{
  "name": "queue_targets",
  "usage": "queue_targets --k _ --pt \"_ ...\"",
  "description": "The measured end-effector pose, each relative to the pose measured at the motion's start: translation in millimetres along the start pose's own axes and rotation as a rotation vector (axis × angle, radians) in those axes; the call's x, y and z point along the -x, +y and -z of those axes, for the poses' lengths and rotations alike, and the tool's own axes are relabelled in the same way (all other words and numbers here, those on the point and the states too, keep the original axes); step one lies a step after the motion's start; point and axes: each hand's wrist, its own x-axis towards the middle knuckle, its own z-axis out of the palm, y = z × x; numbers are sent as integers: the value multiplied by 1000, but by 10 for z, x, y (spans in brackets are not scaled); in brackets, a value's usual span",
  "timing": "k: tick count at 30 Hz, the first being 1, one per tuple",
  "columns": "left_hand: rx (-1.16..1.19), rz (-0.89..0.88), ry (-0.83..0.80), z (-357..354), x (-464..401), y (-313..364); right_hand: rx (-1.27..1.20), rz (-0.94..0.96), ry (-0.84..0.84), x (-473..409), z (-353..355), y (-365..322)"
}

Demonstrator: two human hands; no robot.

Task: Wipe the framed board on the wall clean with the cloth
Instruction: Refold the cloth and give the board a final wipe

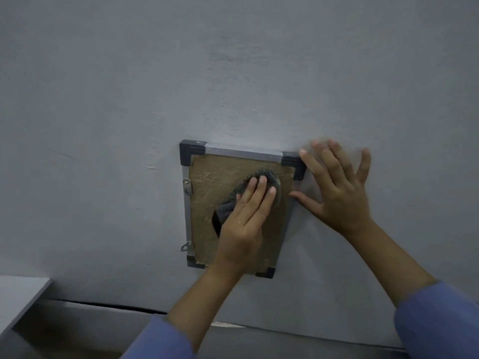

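Observation:
A small framed board with a brown surface, a silver metal frame and dark plastic corners hangs on the grey wall. My left hand presses a dark grey cloth flat against the middle of the board, fingers straight on top of it. My right hand lies open with fingers spread on the wall just right of the board, its thumb and forefinger touching the frame's right edge and upper right corner. Much of the cloth is hidden under my left hand.
The grey wall fills most of the view. A white ledge or shelf corner juts out at the lower left. A dark gap runs along the wall's bottom edge above a grey surface.

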Motion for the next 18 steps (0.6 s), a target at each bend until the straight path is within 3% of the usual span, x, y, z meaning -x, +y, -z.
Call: queue_targets --k 3,6,13,15,18 --pt "4 -52 74 199 56 -232 -10 -7 -72 57 49 -26" --pt "23 167 266 239 -61 -294 17 -18 -141 79 86 -42" --pt "100 426 336 -146 -222 104 50 -66 -188 62 49 -53" --pt "73 363 256 -151 -189 112 41 -76 -202 60 45 -48" --pt "49 96 34 -121 -70 114 115 -51 -223 41 68 -26"
